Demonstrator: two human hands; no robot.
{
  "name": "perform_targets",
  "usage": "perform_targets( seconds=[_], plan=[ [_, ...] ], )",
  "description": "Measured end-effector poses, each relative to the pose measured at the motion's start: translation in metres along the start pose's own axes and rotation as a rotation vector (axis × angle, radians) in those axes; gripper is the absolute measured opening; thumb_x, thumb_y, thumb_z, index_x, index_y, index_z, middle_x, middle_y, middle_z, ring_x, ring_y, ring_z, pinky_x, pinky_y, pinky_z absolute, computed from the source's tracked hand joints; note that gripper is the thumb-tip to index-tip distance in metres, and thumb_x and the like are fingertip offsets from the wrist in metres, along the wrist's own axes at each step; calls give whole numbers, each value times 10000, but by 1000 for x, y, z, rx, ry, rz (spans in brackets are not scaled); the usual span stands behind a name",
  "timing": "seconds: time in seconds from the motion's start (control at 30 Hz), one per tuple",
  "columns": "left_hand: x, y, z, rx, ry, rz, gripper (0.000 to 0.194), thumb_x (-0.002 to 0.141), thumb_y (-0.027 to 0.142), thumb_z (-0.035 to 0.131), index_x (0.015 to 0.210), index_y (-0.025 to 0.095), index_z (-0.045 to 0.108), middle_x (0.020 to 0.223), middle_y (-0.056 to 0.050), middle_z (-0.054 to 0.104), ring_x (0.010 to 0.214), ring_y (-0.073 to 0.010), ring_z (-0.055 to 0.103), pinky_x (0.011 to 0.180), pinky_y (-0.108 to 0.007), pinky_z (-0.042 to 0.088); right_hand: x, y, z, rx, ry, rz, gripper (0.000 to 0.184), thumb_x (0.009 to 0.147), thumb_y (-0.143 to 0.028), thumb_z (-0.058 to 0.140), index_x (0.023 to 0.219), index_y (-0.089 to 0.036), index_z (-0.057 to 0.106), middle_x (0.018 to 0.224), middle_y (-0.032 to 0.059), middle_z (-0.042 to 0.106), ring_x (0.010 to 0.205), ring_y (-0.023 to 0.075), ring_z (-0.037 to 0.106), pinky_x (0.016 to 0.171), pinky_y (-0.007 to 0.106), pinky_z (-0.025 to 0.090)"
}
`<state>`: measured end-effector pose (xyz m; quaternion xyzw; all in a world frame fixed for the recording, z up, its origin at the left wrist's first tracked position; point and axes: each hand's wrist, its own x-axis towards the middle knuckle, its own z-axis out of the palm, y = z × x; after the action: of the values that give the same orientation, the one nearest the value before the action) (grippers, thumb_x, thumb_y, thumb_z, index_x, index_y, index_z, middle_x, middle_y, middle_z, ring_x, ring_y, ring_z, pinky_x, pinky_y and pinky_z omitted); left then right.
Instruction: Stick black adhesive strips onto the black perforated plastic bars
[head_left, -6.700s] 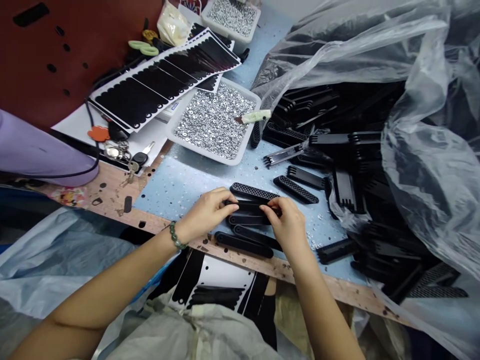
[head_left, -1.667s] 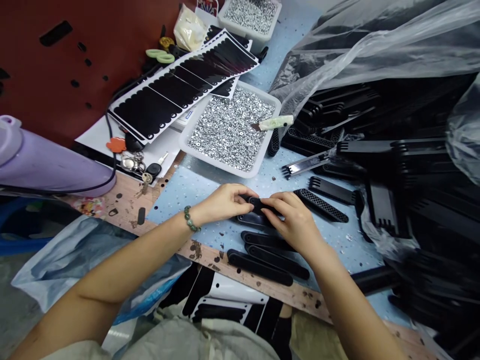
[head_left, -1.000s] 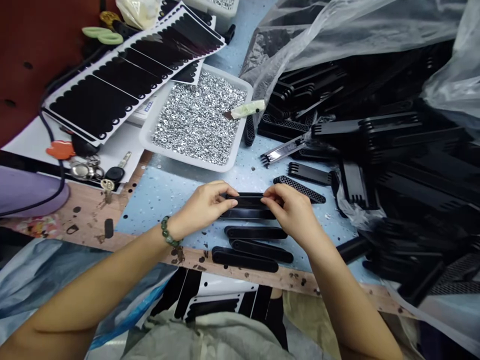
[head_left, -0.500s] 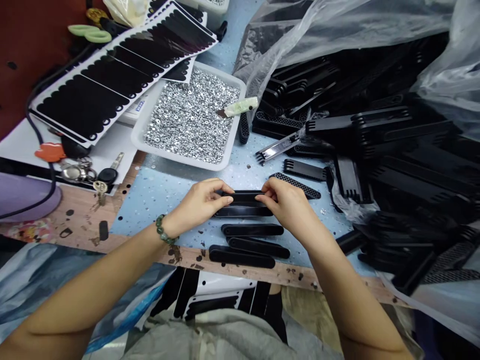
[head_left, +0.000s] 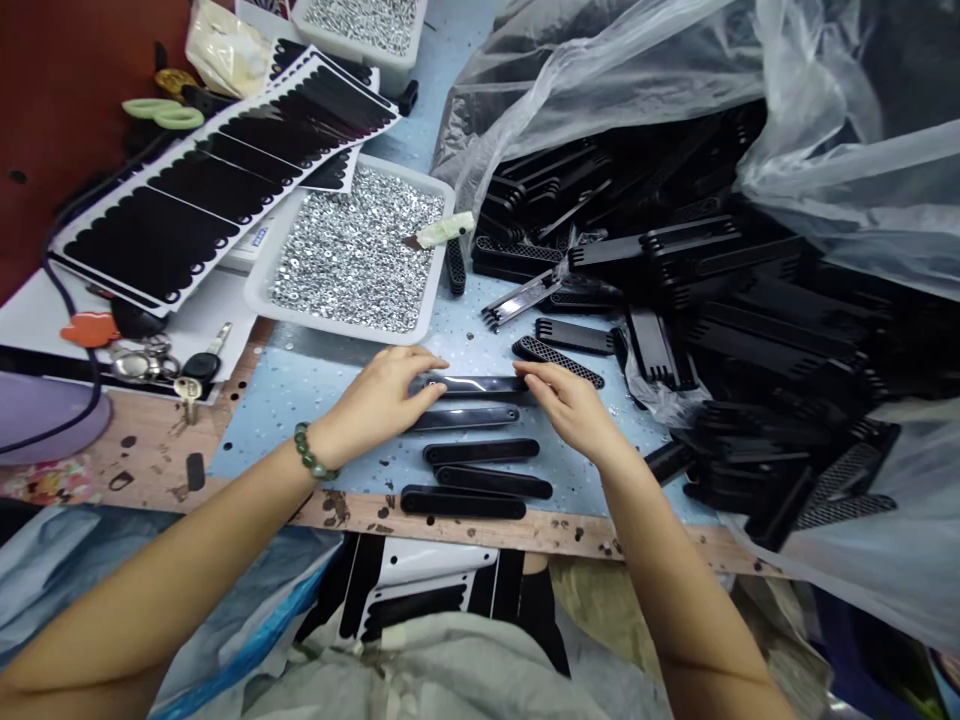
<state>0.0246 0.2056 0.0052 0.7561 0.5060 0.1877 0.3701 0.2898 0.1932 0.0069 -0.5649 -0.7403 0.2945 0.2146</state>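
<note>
A glossy black strip-shaped plastic piece with rounded ends (head_left: 484,385) lies on the blue mat between my hands. At its left end is my left hand (head_left: 382,395), thumb and fingers apart around it. My right hand (head_left: 566,400) is at the other end, fingertips touching or very near it, fingers loosely spread. Just below lies another glossy black strip (head_left: 469,417), its left end partly behind my left hand. Closer to the table edge are more black strips, an upper one (head_left: 481,452), a slanted one (head_left: 495,482) and a lowest one (head_left: 463,502).
A white tray of small metal pieces (head_left: 255,290) stands behind my left hand, a taped blade (head_left: 446,230) across its rim. On the right, black slotted parts (head_left: 772,320) pile out of a clear plastic bag (head_left: 817,140). Black sticker sheets (head_left: 202,185) and keys (head_left: 202,365) lie left.
The pinching fingers of both hands have loosened and spread at the ends of the upper strip, which now lies flatter, apart from the strip below. The view has shifted slightly.
</note>
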Motion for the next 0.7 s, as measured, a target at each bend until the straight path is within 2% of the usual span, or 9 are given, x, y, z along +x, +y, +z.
perform_targets(
  seconds=[0.07,0.17,0.27,0.37,0.47,0.53,0.6,0.63,0.7],
  plan=[
    [-4,9,4,107,-64,100,587,884,526,451,1352,173,475,1392,-111,460,1302,-272,384,1095,-453,319,-2,0,6,13,0,-7,294,928,-321,464,1116,-195,650,1113,76,654,1043,191,601,922,369,457],
    [-14,20,16,206,-227,185,897,808,706,431,1481,143,246,1522,-142,266,1414,-320,202,1158,-529,137,0,2,16,75,14,32,266,865,-337,569,1045,-175,681,1001,76,660,941,193,606,829,346,476],
    [-23,24,27,320,-249,249,1168,644,848,462,1499,109,167,1540,-201,167,1433,-386,81,1131,-602,-10,4,6,24,207,16,80,227,797,-359,647,903,-171,717,853,53,643,817,177,603,760,323,474],
    [-30,23,33,432,-254,296,1343,494,882,544,1503,96,134,1539,-255,51,1423,-439,-10,1091,-636,-70,8,9,28,274,45,145,243,793,-388,646,826,-161,726,782,46,619,766,171,599,750,323,474],
    [-35,28,33,516,-285,288,1313,504,778,652,1503,111,124,1536,-268,16,1420,-446,-14,1083,-641,-61,0,9,27,240,67,143,336,881,-434,531,842,-160,720,841,72,640,850,187,608,834,355,472],
    [-38,33,33,549,-299,278,1191,593,647,668,1499,93,129,1531,-272,86,1423,-421,60,1100,-620,-31,-16,8,28,292,80,123,408,936,-480,420,1021,-182,686,1066,97,635,1011,197,592,901,372,470],
    [-41,39,35,564,-293,273,1080,655,542,639,1493,77,141,1509,-262,190,1406,-391,164,1117,-595,7,-35,6,32,392,136,129,486,966,-525,302,1247,-224,559,1307,98,525,1172,197,525,950,384,468],
    [-42,42,36,570,-287,269,1056,666,520,628,1491,71,146,1493,-257,233,1391,-381,203,1120,-590,24,-45,4,36,425,167,134,512,970,-539,262,1321,-238,485,1366,95,474,1221,195,493,980,395,456],
    [-43,46,40,596,-271,260,1057,663,526,625,1485,58,154,1463,-253,285,1365,-378,240,1116,-594,47,-60,-1,45,415,212,115,535,970,-549,249,1364,-232,423,1374,98,463,1267,195,453,1058,418,393]
  ],
)
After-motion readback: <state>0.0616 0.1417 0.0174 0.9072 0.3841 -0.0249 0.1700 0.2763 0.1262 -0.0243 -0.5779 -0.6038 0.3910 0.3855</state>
